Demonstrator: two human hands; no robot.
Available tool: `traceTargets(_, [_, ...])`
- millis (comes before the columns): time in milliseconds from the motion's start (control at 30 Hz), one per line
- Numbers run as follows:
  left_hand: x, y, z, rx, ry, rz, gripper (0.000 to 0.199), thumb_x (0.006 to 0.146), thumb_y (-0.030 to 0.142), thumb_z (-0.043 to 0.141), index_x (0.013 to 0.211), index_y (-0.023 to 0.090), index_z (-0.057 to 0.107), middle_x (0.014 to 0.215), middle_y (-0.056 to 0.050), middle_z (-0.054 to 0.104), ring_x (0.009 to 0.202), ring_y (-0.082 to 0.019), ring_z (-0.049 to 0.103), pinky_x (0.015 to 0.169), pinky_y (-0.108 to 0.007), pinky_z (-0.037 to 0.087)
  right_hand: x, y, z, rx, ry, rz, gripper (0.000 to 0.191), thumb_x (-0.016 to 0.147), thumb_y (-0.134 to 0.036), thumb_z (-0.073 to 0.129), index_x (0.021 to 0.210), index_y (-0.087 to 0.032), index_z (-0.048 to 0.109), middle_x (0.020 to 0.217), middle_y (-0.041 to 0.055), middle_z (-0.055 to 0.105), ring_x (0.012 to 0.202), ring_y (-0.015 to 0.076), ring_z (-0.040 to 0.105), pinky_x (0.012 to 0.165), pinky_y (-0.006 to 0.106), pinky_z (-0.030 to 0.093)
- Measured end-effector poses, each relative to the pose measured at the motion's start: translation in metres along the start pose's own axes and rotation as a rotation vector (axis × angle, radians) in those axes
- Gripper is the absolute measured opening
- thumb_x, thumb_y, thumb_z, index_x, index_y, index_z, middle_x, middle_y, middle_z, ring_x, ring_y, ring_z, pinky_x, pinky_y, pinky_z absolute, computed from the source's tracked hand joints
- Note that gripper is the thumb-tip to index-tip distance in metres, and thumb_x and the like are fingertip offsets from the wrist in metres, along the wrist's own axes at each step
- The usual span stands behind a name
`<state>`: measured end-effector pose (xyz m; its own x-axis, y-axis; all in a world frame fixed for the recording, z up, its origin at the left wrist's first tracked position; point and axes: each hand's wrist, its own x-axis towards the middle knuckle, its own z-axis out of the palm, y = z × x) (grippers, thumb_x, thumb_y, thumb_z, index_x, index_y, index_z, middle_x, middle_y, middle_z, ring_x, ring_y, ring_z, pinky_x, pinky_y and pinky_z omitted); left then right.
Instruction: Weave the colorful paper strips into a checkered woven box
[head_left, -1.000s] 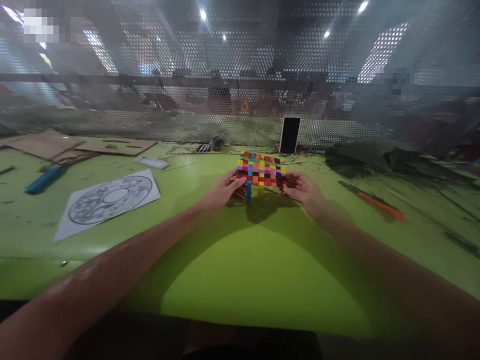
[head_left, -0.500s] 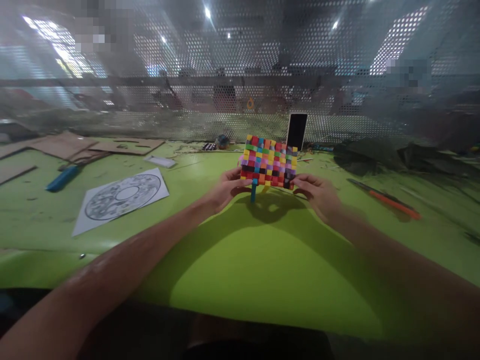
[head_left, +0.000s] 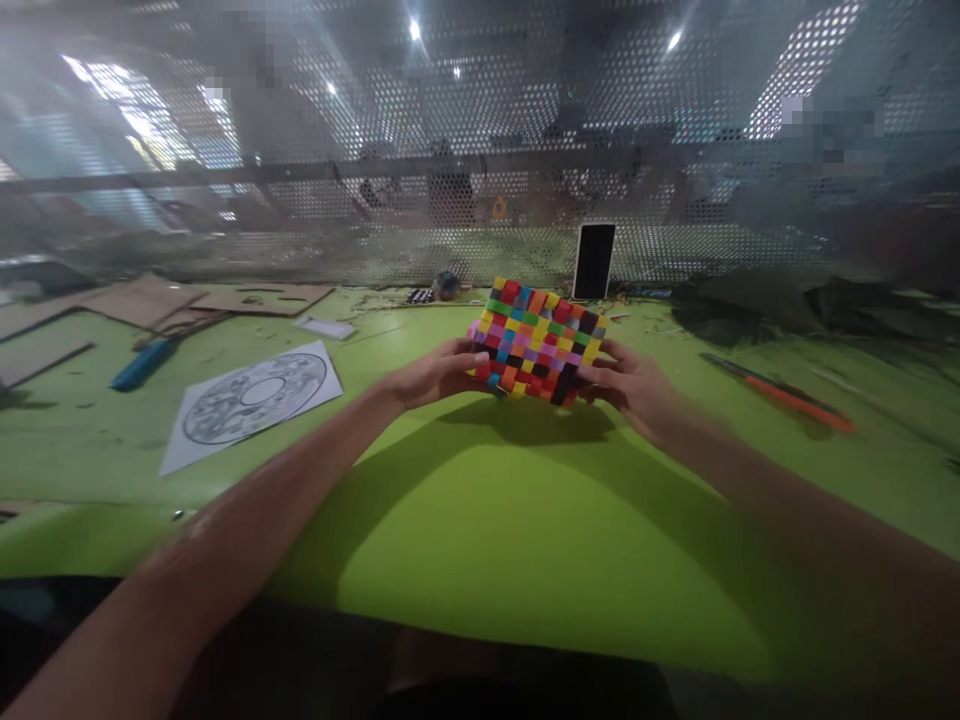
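A small mat woven from multicoloured strips [head_left: 536, 340] is held up above the table, tilted with its right side lower. My left hand [head_left: 442, 372] grips its left edge, thumb on the front face and fingers behind. At the lower right edge, my right hand [head_left: 630, 385] is closed on the mat in the same way, its fingers partly hidden. The mat's shadow falls on the green tabletop [head_left: 480, 520] just below.
To the left lie a sheet with a printed ring pattern [head_left: 225, 418], a blue-handled tool [head_left: 142, 365] and cardboard pieces [head_left: 262, 300]. An orange-handled tool [head_left: 795, 397] lies on the right. Behind the mat, a dark-screened device [head_left: 595, 262] stands before a perforated metal screen [head_left: 525, 90].
The mat has been tilted, its face turned more upward and its right side lowered. The blue strip hanging beneath it is no longer visible. Both hands keep their hold.
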<state>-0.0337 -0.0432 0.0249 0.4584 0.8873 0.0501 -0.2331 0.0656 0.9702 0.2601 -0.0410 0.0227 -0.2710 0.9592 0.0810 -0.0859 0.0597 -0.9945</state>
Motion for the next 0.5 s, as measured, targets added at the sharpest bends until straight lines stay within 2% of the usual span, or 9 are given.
traceTargets(100, [0.002, -0.002, 0.001, 0.015, 0.122, 0.030, 0.037, 0.082, 0.032, 0.082, 0.113, 0.016, 0.071, 0.120, -0.014, 0.075, 0.095, -0.023, 0.075, 0.084, -0.038, 0.065, -0.002, 0.000, 0.001, 0.001, -0.050, -0.007, 0.049, 0.065, -0.033, 0.091, 0.111, -0.025, 0.074, 0.101, 0.0038, 0.077, 0.070, 0.0148, 0.065, 0.063, 0.031, 0.057])
traceTargets(167, [0.004, -0.002, 0.002, 0.033, 0.173, 0.066, 0.038, 0.082, 0.028, 0.082, 0.117, 0.019, 0.069, 0.120, -0.011, 0.075, 0.090, -0.020, 0.075, 0.080, -0.034, 0.065, -0.003, 0.001, 0.001, -0.020, -0.075, -0.009, 0.045, 0.064, -0.034, 0.092, 0.106, -0.023, 0.077, 0.098, 0.0044, 0.077, 0.068, 0.0139, 0.064, 0.063, 0.031, 0.055])
traceTargets(300, [0.005, -0.002, -0.002, 0.122, 0.176, 0.112, 0.045, 0.078, 0.033, 0.086, 0.119, 0.022, 0.069, 0.114, -0.007, 0.076, 0.087, -0.020, 0.075, 0.076, -0.034, 0.064, -0.003, 0.003, 0.001, -0.113, -0.096, -0.015, 0.035, 0.065, -0.041, 0.092, 0.091, -0.020, 0.080, 0.084, 0.0048, 0.075, 0.063, 0.0137, 0.060, 0.065, 0.034, 0.054])
traceTargets(400, [0.006, 0.001, -0.008, 0.253, 0.142, 0.189, 0.040, 0.073, 0.036, 0.089, 0.108, 0.020, 0.075, 0.106, -0.007, 0.079, 0.093, -0.023, 0.075, 0.088, -0.038, 0.062, -0.001, 0.006, -0.001, -0.204, -0.062, -0.046, 0.033, 0.065, -0.045, 0.091, 0.082, -0.020, 0.079, 0.072, 0.0048, 0.072, 0.062, 0.0166, 0.060, 0.064, 0.037, 0.053])
traceTargets(500, [0.005, 0.006, -0.012, 0.356, 0.127, 0.288, 0.035, 0.072, 0.034, 0.090, 0.103, 0.019, 0.080, 0.111, -0.009, 0.079, 0.109, -0.027, 0.072, 0.104, -0.041, 0.053, 0.004, 0.013, -0.006, -0.220, -0.032, -0.105, 0.032, 0.064, -0.047, 0.089, 0.077, -0.021, 0.076, 0.074, 0.0061, 0.072, 0.067, 0.0204, 0.063, 0.064, 0.039, 0.054])
